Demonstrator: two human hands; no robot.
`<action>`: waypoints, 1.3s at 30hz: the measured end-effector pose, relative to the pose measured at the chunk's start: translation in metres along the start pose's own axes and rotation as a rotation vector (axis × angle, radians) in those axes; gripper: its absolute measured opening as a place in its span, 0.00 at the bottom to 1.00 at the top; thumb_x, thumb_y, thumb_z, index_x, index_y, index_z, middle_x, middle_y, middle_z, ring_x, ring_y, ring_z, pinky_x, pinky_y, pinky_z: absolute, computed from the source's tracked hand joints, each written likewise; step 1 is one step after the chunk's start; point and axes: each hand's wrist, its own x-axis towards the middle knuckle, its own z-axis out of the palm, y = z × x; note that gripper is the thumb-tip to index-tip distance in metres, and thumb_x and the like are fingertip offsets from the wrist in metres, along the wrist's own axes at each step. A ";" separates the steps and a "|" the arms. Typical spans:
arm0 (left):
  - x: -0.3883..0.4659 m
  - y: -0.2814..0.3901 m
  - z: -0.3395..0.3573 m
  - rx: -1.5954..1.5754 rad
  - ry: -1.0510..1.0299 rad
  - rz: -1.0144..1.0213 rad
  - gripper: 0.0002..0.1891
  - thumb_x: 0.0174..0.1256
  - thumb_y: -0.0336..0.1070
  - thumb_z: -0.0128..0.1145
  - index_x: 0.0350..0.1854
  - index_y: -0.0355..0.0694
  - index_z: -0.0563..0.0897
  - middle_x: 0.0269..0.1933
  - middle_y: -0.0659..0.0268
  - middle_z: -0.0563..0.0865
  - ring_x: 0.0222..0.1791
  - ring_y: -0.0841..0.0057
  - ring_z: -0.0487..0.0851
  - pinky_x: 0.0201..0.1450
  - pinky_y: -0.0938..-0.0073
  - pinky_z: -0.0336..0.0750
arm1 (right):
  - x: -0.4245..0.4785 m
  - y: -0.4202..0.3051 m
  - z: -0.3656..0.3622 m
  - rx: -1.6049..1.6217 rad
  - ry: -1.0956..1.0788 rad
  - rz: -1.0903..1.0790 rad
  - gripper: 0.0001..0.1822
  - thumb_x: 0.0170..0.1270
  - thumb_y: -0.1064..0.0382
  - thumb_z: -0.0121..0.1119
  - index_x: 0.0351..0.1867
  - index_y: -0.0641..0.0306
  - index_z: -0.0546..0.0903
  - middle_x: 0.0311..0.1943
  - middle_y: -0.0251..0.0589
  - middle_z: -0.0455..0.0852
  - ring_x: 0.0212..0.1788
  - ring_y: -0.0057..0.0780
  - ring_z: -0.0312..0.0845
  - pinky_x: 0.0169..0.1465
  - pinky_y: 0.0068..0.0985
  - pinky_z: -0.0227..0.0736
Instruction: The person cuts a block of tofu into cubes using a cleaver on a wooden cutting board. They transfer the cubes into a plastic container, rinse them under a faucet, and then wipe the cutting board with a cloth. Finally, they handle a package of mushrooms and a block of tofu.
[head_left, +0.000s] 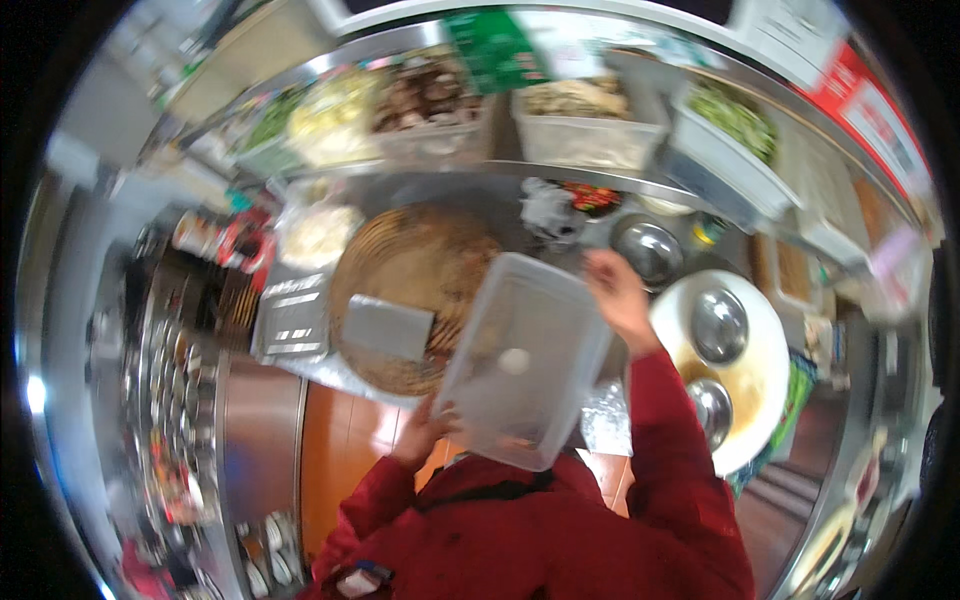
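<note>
An empty translucent plastic container (525, 352) is tilted in front of my chest. My left hand (429, 433) holds its near left side. My right hand (616, 294) is at its far right edge, fingers curled and blurred; whether they grip the rim I cannot tell. Beyond the container's left side lies a round wooden chopping board (405, 247), with a cleaver (388, 328) flat on it. A grey plastic bag (551, 214) and a metal bowl (646, 247) stand beyond my right hand.
Food tubs (592, 142) line the shelf at the back. A bag of pale food (319, 236) and a lidded tray (294, 319) are left of the board. At right, a large white basin (765, 360) holds metal bowls (718, 326) and brownish liquid. Bottles and jars stand farther left.
</note>
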 end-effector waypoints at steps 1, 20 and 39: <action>0.006 -0.008 0.018 -0.019 0.013 -0.007 0.35 0.72 0.29 0.57 0.81 0.39 0.62 0.66 0.54 0.77 0.57 0.66 0.83 0.60 0.63 0.82 | -0.029 0.007 -0.011 -0.037 0.124 -0.127 0.21 0.64 0.74 0.65 0.59 0.62 0.81 0.52 0.44 0.87 0.56 0.35 0.85 0.60 0.32 0.79; 0.094 -0.036 -0.027 0.779 -0.488 -0.068 0.37 0.70 0.57 0.63 0.72 0.34 0.74 0.67 0.46 0.82 0.65 0.53 0.82 0.67 0.60 0.76 | -0.139 -0.055 0.102 -0.313 -0.286 -0.149 0.13 0.62 0.72 0.63 0.48 0.67 0.81 0.40 0.51 0.85 0.41 0.45 0.86 0.46 0.35 0.80; 0.116 0.007 -0.578 -0.643 0.355 -0.327 0.17 0.79 0.41 0.51 0.56 0.31 0.74 0.53 0.50 0.83 0.51 0.54 0.85 0.61 0.52 0.82 | -0.021 -0.159 0.536 -0.297 -0.605 0.142 0.12 0.66 0.63 0.65 0.48 0.63 0.82 0.35 0.49 0.86 0.37 0.47 0.85 0.42 0.37 0.78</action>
